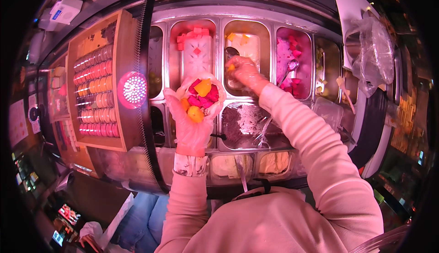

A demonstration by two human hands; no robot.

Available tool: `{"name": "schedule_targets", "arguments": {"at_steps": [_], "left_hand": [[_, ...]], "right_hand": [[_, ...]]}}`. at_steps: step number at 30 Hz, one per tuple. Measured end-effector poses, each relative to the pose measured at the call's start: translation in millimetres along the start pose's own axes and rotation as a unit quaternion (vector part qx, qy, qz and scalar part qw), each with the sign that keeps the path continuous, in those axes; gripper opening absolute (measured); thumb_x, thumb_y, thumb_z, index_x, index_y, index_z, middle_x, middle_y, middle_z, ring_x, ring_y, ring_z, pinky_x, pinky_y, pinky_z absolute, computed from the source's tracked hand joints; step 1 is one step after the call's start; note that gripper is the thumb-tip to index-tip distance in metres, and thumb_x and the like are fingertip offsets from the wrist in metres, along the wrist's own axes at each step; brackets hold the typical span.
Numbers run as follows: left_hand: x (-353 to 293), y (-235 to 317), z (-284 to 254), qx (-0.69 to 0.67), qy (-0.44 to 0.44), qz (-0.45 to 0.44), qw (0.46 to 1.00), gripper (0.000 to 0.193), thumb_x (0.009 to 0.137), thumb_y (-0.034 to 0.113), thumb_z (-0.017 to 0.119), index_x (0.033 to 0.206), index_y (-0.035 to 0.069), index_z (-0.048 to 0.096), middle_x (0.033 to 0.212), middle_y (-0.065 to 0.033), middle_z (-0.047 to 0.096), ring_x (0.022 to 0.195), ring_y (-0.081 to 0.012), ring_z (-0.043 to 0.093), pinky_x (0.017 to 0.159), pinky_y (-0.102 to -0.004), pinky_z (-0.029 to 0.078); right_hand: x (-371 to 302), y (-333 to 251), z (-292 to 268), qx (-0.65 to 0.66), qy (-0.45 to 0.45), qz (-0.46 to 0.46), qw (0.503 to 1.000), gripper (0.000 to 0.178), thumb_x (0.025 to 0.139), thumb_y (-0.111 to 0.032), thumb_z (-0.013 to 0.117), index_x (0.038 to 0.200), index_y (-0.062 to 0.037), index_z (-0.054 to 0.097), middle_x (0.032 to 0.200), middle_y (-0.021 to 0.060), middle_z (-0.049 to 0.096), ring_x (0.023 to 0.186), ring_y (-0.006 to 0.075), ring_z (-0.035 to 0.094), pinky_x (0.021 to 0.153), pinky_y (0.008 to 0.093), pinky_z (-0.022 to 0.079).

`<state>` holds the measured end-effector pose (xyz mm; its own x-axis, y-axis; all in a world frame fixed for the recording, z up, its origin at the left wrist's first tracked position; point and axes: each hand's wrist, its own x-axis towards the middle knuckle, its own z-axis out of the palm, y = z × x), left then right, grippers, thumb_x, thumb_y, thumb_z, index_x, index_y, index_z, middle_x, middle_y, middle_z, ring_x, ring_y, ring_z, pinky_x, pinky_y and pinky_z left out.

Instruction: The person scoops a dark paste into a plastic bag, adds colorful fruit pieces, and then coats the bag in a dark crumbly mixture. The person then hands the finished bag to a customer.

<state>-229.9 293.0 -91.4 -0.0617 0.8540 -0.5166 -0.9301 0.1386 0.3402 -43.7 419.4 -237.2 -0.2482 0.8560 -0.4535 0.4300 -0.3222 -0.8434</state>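
Observation:
My gloved left hand holds a white cup of cut fruit, its fingers wrapped round the side. Magenta chunks and yellow-orange pieces fill the top. To the right, my gloved right hand is over a metal pan with a few yellow fruit pieces at its far end. Its fingers are pinched together at a small orange-yellow piece. A dark spoon lies in that pan, just beyond the fingertips.
Pans of pink cubes and magenta fruit flank the yellow one. Nearer are a dark crumbly topping and tubs of pale cream. A wooden case of macarons stands left; a clear plastic bag hangs right. Another person's jeans show lower left.

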Motion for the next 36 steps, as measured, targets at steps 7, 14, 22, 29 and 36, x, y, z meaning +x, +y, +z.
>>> {"name": "schedule_targets", "arguments": {"at_steps": [7,14,22,29,36], "left_hand": [[-18.9,-2.7,8.8,0.025,0.001,-0.034,0.999,0.08,0.095,0.077,0.05,0.135,0.008,0.058,0.129,-0.0085,0.068,0.117,-0.0276,0.068,0.093,-0.0452,0.062],[-51.3,-30.0,38.6,0.047,0.001,-0.041,0.998,0.079,0.102,0.077,0.034,0.133,0.01,0.061,0.124,-0.0042,0.067,0.113,-0.0177,0.064,0.092,-0.0356,0.055],[-114.8,-54.4,56.6,0.035,-0.094,-0.083,0.991,0.076,0.102,0.076,0.038,0.136,0.012,0.061,0.124,-0.0057,0.068,0.109,-0.0198,0.067,0.093,-0.0379,0.057],[-148.3,-86.3,69.1,0.049,-0.051,-0.058,0.996,0.068,0.107,0.066,0.042,0.14,0.01,0.06,0.131,-0.0064,0.066,0.118,-0.0207,0.066,0.099,-0.0378,0.056],[-168.7,-112.2,71.7,0.005,-0.132,-0.056,0.99,0.056,0.112,0.052,0.044,0.143,0.008,0.057,0.136,-0.0069,0.063,0.125,-0.0207,0.061,0.107,-0.0379,0.051]], "right_hand": [[-140.4,-170.4,-14.8,-0.029,0.051,-0.364,0.93,0.019,0.096,-0.009,0.072,0.113,-0.0002,0.075,0.115,0.0161,0.074,0.105,0.0269,0.073,0.091,0.0336,0.056],[-202.5,-158.7,-6.7,-0.259,0.044,-0.477,0.839,0.038,0.09,-0.015,0.068,0.126,-0.0061,0.07,0.134,0.0141,0.066,0.126,0.0357,0.061,0.11,0.0505,0.045],[-277.2,-155.5,-55.7,-0.133,-0.005,-0.412,0.901,0.069,0.088,-0.021,0.078,0.15,-0.005,0.053,0.156,0.0243,0.049,0.148,0.0429,0.044,0.118,0.0493,0.041],[-319.1,-139.3,-60.8,-0.268,0.057,-0.441,0.855,0.09,0.078,-0.031,0.082,0.157,-0.005,0.046,0.164,0.026,0.036,0.148,0.0473,0.041,0.121,0.0528,0.035],[-339.3,-128.0,-62.9,-0.234,0.094,-0.457,0.853,0.072,0.075,-0.014,0.078,0.145,-0.0102,0.061,0.155,0.0248,0.047,0.14,0.0457,0.05,0.116,0.0517,0.041]]}}
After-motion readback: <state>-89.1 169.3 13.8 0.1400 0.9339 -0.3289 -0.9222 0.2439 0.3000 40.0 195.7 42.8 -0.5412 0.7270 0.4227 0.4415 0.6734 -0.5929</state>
